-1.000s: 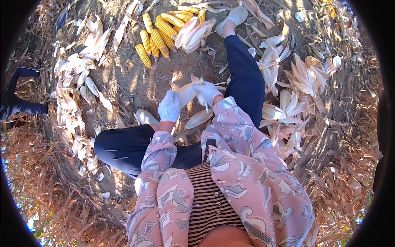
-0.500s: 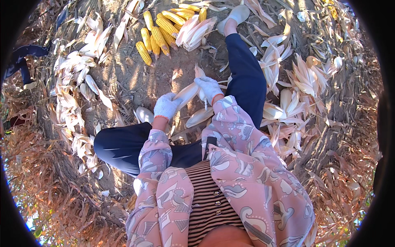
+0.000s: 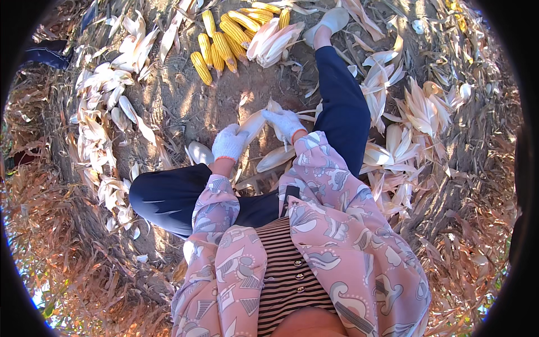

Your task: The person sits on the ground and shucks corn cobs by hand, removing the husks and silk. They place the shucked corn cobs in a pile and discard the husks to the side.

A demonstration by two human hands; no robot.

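An ear of corn (image 3: 254, 126) in its pale husk slants between my two gloved hands, low over the ground in front of me. Wrapped round its lower end is my left hand (image 3: 229, 141), in a white glove with an orange cuff. My right hand (image 3: 283, 124), gloved the same way, is closed at the upper end, where the husk tip shows above the fingers. Loose husk hangs below that hand. Another husk-covered ear (image 3: 275, 159) lies on the ground just below my right hand. Kernels on the held ear cannot be made out.
Bare yellow corn cobs (image 3: 224, 48) lie in a pile ahead, beside a clump of peeled husks (image 3: 274, 44). Discarded husks are heaped at left (image 3: 95, 129) and right (image 3: 421, 109). My legs spread round the work spot. Part of another person's dark-clothed leg (image 3: 48, 54) shows at far left.
The whole view has shifted slightly. Both hands stay on the same ear, with the right hand a little closer to the left. At far left, the other person's leg has moved partly out of sight.
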